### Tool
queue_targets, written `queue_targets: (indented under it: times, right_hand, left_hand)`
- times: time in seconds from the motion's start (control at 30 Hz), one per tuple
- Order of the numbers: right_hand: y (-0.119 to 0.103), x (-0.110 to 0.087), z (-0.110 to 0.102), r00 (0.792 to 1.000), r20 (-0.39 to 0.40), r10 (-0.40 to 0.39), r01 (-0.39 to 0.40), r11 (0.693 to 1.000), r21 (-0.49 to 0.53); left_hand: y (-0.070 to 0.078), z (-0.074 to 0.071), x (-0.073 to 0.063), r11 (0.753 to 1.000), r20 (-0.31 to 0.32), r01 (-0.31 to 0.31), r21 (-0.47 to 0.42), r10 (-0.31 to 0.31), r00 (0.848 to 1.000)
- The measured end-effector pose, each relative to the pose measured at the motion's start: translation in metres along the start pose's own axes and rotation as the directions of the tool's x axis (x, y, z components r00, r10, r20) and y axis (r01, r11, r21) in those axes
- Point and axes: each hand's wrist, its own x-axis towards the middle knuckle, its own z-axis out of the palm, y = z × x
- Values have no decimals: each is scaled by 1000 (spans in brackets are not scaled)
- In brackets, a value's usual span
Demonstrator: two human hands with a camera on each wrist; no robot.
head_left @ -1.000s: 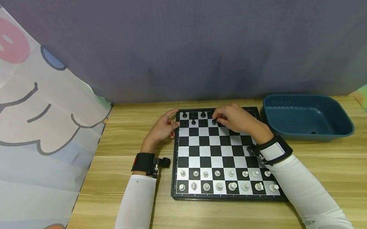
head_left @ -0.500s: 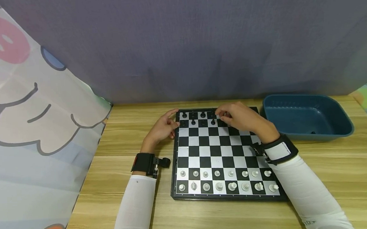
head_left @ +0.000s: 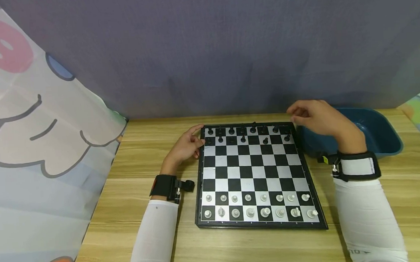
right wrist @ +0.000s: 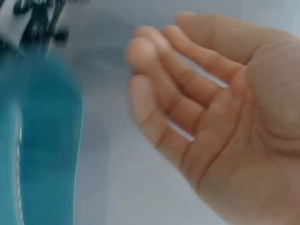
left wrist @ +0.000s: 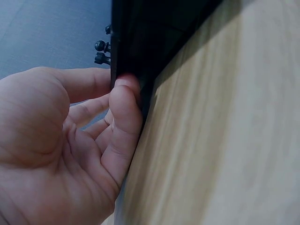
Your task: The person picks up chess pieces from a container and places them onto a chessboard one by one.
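Note:
My left hand (head_left: 185, 147) holds the far left corner of the black-and-white chessboard (head_left: 242, 161); the left wrist view has the thumb and fingers (left wrist: 124, 105) at the board's dark edge. My right hand (head_left: 321, 118) hovers in the air past the board's far right corner, overlapping the bin's left end. Its palm and loosely bent fingers hold nothing in the right wrist view. Black chess pieces such as a pawn (head_left: 265, 141) fill much of the two far rows, hard to make out on dark squares. White chess pieces (head_left: 250, 212) stand in the two near rows.
A dark blue plastic bin (head_left: 383, 136) stands right of the board, its left part hidden behind my right hand. Both rest on a wooden table (head_left: 253, 250). A grey cloth (head_left: 205, 59) hangs behind the table, and a printed cloth (head_left: 49, 157) is on the left.
My right hand has left the black pieces, moving right and up toward the bin. Black pieces it covered at the far right now show. My left hand has stayed put.

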Motion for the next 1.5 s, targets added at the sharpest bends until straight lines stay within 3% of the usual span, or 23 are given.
queue_targets:
  times: [0.17,0.37,0.47,0.63,0.73,0.87,1.13,1.5]
  right_hand:
    - [36,-7,-9,988,125,88,-87,996,-9]
    - [65,-11,-7,956,267,123,-140,989,47]
    - [74,-12,-4,928,344,139,-183,978,99]
    - [87,-9,4,866,468,179,-268,954,132]
    - [91,-7,10,848,499,180,-281,951,133]
    - [85,-3,17,845,506,172,-266,956,119]
    - [76,7,29,870,470,150,-236,963,129]
    - [71,5,25,882,447,150,-221,969,112]
  left_hand:
    - [-1,-2,0,1000,-2,4,12,-4,1000]
    - [-4,-4,0,999,-19,-19,31,19,1000]
    - [-5,-5,1,999,-22,-26,30,26,999]
    - [-5,-5,1,999,-24,-26,25,27,999]
    - [-5,-4,1,999,-24,-25,28,26,999]
    - [-4,-4,2,999,-22,-19,30,20,1000]
    - [-3,-5,1,1000,-17,-3,19,3,1000]
    - [-5,-5,-1,1000,-24,3,12,-3,1000]
